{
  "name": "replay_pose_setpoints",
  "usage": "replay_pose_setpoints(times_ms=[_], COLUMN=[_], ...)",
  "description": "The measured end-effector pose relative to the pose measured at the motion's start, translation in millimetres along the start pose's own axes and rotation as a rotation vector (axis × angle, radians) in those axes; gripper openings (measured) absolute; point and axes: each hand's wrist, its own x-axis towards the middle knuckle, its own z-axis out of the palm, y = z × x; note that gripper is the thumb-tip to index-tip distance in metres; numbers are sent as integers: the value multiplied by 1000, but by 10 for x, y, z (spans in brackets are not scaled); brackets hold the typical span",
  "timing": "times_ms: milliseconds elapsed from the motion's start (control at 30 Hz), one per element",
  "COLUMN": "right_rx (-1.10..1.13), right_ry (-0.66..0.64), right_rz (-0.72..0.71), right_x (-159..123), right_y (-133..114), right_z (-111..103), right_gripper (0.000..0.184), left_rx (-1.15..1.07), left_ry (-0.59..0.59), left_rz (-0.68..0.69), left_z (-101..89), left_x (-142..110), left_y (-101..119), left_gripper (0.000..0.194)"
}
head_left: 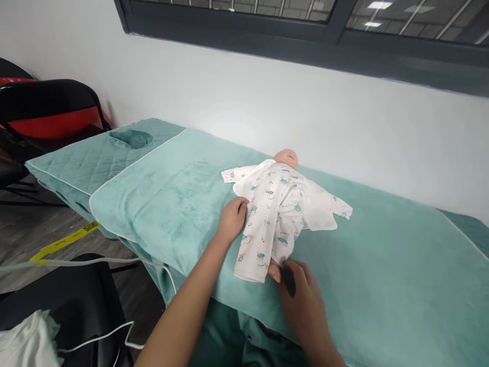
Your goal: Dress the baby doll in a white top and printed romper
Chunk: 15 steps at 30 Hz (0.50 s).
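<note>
A baby doll [286, 157] lies on its back on the green bed cover, its head toward the wall. Spread beneath it is a white patterned baby top [323, 209] with both sleeves out to the sides. White baby pants [260, 229] with small green prints lie over the doll's body and legs. At the left edge of the pants, my left hand [233, 219] has its fingers curled, pinching the fabric. My right hand [305, 293] pinches the leg cuff beside the doll's foot [274, 271], which shows at the opening. The other pant leg lies flat, its end hiding any foot.
The massage bed [160, 173] stands against a white wall under a dark window frame [229, 23]. Its face hole [132, 137] is at the far left. Black chairs [49, 97] stand beyond. A white cable [114, 261] crosses a nearer chair [64, 290] holding a pale cloth [30, 341].
</note>
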Motion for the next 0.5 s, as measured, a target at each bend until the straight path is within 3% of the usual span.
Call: replay_pose_setpoints(times_ms=[233, 367, 500], right_rx=[65, 168, 210], right_ry=[35, 18, -18], right_rz=[-39, -113, -182], right_x=[156, 106, -22], right_y=[22, -28, -86], right_z=[25, -113, -284], right_gripper=[8, 2, 10], left_rx=[12, 12, 17], left_ry=[-11, -2, -1], left_rz=[-2, -1, 0], left_z=[3, 5, 9], left_x=[-6, -5, 6], left_y=[-3, -5, -15], left_gripper=[23, 24, 23])
